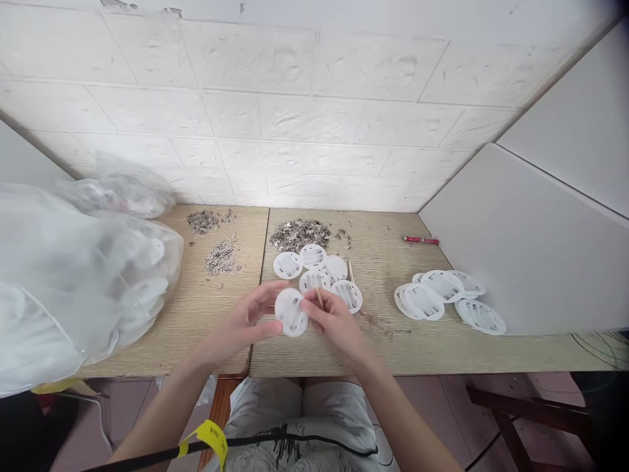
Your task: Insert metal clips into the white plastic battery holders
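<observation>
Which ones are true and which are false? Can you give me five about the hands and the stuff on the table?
1. The left hand and right hand are both at one white disc. True.
2. The red stick lies at the left end of the table. False: it lies towards the right.
3. The right hand has a wooden stick in its fingers. True.
4. The metal bits are all in one heap. False: they lie in separate heaps.
5. A big bag is on the left. True.
</observation>
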Available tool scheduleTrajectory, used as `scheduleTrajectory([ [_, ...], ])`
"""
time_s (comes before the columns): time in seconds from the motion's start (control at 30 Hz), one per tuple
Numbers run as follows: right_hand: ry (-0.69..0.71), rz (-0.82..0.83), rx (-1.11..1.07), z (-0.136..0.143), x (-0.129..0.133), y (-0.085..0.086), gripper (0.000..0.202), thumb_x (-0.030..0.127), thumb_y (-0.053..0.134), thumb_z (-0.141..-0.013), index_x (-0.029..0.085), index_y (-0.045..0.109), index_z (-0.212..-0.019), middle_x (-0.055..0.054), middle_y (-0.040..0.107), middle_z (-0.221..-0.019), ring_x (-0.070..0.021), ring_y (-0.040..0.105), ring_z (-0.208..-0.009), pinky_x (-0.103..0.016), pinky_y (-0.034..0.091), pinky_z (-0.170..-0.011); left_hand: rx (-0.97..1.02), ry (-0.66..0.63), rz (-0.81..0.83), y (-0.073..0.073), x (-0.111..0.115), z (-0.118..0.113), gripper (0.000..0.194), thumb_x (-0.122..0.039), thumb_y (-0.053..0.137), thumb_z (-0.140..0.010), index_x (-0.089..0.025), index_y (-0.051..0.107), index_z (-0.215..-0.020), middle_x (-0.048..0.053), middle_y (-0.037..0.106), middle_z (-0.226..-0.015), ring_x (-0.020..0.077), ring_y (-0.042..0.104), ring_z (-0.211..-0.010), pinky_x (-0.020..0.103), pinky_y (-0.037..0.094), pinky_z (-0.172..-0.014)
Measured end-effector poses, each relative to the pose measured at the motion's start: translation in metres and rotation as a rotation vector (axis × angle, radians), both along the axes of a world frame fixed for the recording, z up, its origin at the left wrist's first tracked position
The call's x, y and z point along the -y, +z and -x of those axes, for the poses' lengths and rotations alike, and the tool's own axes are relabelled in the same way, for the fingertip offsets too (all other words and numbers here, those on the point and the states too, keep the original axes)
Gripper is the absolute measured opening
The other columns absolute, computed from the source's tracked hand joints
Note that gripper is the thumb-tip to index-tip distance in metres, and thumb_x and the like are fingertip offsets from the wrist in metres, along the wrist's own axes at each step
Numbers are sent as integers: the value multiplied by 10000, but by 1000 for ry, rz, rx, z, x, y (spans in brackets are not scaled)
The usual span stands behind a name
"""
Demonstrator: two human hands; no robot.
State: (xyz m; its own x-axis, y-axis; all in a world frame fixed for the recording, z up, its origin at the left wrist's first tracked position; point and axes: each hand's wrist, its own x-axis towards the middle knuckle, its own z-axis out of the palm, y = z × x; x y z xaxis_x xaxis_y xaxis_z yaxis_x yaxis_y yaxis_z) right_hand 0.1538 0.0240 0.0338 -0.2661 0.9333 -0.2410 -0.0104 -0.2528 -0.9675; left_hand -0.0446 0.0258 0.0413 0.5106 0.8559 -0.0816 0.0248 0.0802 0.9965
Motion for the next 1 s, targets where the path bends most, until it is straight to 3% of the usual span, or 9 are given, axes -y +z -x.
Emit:
scheduleTrajectory([
  [0.1, -77, 59, -129, 0, -3, 12, 329, 489, 637, -788, 186, 518, -832, 81, 391, -555, -57, 248, -465, -215, 195, -458, 243, 58, 23, 2, 3, -9, 598, -290, 716, -770, -273, 514, -1332, 94, 506, -1403, 275, 474, -1284, 384, 414, -1041],
  [0.23, -90, -4, -99, 0, -2, 19, 342, 510, 636, -794, 187, 527, -823, 85, 394, -539, -55, 251, -454, -210, 217, -451, 332, 198, 72, 0, 9, -26, 547, -259, 723, -769, -258, 560, -1291, 94, 516, -1402, 278, 481, -1285, 370, 442, -1025],
  [0.37, -58, -177, 129, -6, 0, 26, 391, 536, 476, -896, 173, 568, -786, 28, 534, -609, -75, 344, -481, -227, 292, -489, 391, 319, 129, -8, 9, -35, 527, -301, 752, -741, -242, 595, -1241, 93, 572, -1344, 276, 525, -1243, 366, 455, -1009],
  [0.47, -52, -279, 388, -11, 1, 31, 447, 469, 325, -972, 168, 625, -834, -15, 634, -703, -96, 448, -540, -239, 336, -546, 427, 383, 159, -14, 7, -39, 517, -339, 774, -713, -234, 615, -1194, 91, 614, -1286, 269, 546, -1216, 356, 471, -981],
  [0.67, -40, -426, 754, -13, 2, 37, 235, 282, 486, -922, 204, 701, -868, -15, 692, -773, -136, 568, -677, -245, 342, -598, 496, 461, 209, -21, 5, -44, 481, -331, 795, -686, -222, 642, -1128, 83, 671, -1168, 234, 615, -1106, 322, 498, -924],
  [1.0, -55, -528, 1032, -6, 4, 37, 204, 265, 523, -927, 209, 712, -875, -30, 680, -836, -153, 568, -732, -269, 318, -619, 446, 493, 211, -19, 6, -48, 506, -306, 788, -693, -211, 615, -1159, 84, 681, -1122, 221, 619, -1085, 322, 496, -923],
])
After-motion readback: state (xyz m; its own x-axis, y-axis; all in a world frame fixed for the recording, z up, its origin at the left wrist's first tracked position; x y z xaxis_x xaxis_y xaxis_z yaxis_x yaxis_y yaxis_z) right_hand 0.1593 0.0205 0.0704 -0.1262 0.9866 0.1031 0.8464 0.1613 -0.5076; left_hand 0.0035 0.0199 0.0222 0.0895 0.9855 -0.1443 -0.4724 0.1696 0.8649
